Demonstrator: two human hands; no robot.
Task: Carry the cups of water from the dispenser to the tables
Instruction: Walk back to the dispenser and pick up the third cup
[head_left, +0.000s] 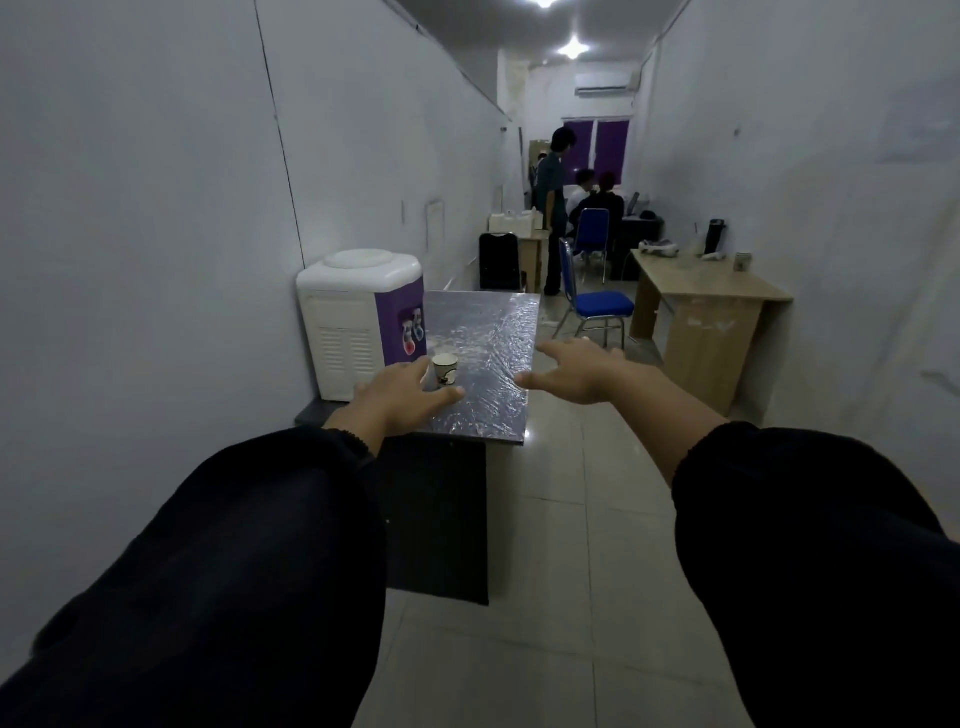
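A white and purple water dispenser stands on the left end of a dark table wrapped in clear plastic. A small white paper cup stands upright on that table, just in front of the dispenser's taps. My left hand hovers right next to the cup, fingers spread, its fingertips hiding the cup's left side; whether it touches the cup I cannot tell. My right hand is stretched out over the table's right edge, fingers apart and holding nothing. Another cup stands on a wooden table at the right wall.
A blue chair stands in the aisle between the two tables. Farther back are a second blue chair, a black chair, a standing person and seated people at desks. White walls close in both sides; tiled floor runs down the middle.
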